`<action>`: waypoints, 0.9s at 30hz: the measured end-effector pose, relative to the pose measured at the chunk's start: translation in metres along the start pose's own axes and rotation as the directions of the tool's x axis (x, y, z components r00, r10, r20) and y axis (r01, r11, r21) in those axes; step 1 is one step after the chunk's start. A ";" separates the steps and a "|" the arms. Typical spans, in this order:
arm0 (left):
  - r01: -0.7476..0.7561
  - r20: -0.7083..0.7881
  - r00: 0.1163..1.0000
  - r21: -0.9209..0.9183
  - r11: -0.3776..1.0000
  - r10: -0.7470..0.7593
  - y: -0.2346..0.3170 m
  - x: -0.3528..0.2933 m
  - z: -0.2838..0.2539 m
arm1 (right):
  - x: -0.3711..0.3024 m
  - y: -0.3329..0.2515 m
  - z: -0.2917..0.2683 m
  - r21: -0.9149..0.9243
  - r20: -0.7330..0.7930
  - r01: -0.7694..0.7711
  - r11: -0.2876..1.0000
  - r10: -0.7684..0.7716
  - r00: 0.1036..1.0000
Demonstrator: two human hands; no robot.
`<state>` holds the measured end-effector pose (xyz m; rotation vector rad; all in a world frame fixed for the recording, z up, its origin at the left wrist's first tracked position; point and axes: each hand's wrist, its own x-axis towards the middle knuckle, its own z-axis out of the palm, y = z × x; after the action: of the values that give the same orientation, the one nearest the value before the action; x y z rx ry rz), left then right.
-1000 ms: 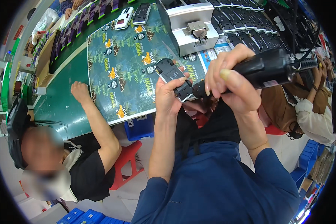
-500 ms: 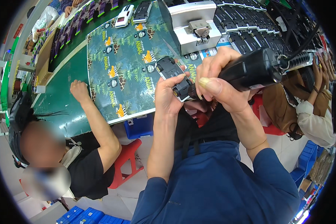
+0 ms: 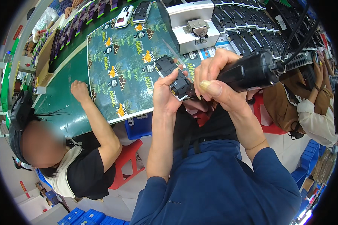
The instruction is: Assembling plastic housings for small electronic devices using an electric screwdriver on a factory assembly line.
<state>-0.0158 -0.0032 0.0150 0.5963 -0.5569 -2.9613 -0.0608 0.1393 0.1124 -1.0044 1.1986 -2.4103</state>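
Note:
My left hand [image 3: 164, 94] is closed around a toy car [image 3: 165, 66], which lies with its black underside up and its white body edge showing. The thumb presses on the chassis. In my right hand [image 3: 218, 80] is a black electric screwdriver [image 3: 246, 71], wrapped by the fingers, with a cord running off its back end. Its working end points at the near end of the car; the tip itself is hidden by my fingers. Both hands are above the front edge of the patterned mat [image 3: 131, 78].
Ahead stands a silver metal fixture [image 3: 193, 30]. Rows of upturned toy cars [image 3: 246, 18] fill the far right. A white toy car [image 3: 124, 17] and an upturned one [image 3: 142, 12] sit at the mat's far edge. A co-worker's arm [image 3: 99, 118] rests on the green table at left.
My hands, the toy car and the screwdriver have shifted very slightly left in the picture. At left, the co-worker's head and upper body have changed position a little. Both grips stay the same.

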 end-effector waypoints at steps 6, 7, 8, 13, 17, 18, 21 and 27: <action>0.031 0.040 0.999 -0.023 0.999 -0.030 0.001 0.001 -0.008 | -0.005 -0.003 0.003 -0.030 -0.042 -0.012 0.999 0.010 0.999; 0.029 0.044 0.999 -0.014 0.999 -0.028 0.002 0.001 -0.006 | -0.005 -0.004 0.004 -0.044 -0.049 -0.006 0.999 0.004 0.999; 0.038 0.039 0.999 -0.040 0.998 -0.036 0.003 0.001 -0.004 | -0.004 -0.006 0.005 -0.054 -0.051 0.011 0.999 -0.014 0.999; 0.071 0.107 0.992 -0.075 0.995 -0.063 0.008 0.002 0.003 | -0.001 -0.020 -0.003 -0.113 -0.012 0.002 0.994 -0.004 1.000; 0.038 0.205 0.978 -0.027 0.999 -0.032 0.022 -0.014 0.018 | -0.003 -0.035 -0.024 0.000 0.086 0.182 0.983 -0.181 0.980; -0.030 0.247 0.969 0.054 0.998 0.016 0.028 -0.013 0.014 | -0.005 -0.035 -0.034 -0.057 0.065 0.198 0.979 -0.194 0.979; -0.319 0.100 0.942 0.562 0.763 0.320 0.043 -0.007 0.028 | -0.018 -0.032 -0.065 -0.240 -0.089 0.216 0.946 -0.243 0.966; -0.348 0.779 0.607 0.437 -0.829 0.156 0.105 0.030 0.005 | -0.021 -0.020 -0.086 -0.175 -0.233 0.136 0.975 -0.175 0.957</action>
<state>-0.0453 -0.1035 0.0464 -0.1318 -2.5954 -0.3191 -0.1038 0.2132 0.0823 -0.8906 1.4647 -2.6621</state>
